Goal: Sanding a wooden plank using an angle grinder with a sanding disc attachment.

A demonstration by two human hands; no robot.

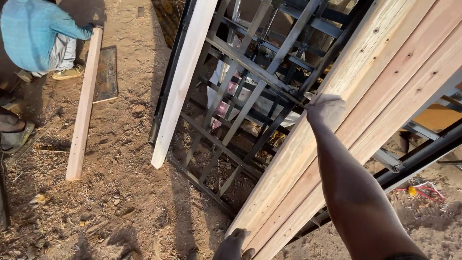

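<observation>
- The stacked planks [365, 96], long pale boards lying side by side, lean slantwise against the dark metal frame [250, 91], their lower ends resting on the sandy ground [125, 192]
- The right hand [325, 110] lies with fingers curled over the upper edge of the leftmost plank, arm stretched out; it grips the edge, not the whole board
- The left hand [235, 244] sits at the lower end of the same stack, touching the wood; how far it is open I cannot tell
- Handling judgement: keep both hands on one board, steady the low end first so it will not slide in the loose sand
- A single white plank [184, 77] leans on the frame further left
- A loose plank [84, 106] lies flat near a crouching person [33, 33]
- No packages, labels or signs are visible
</observation>
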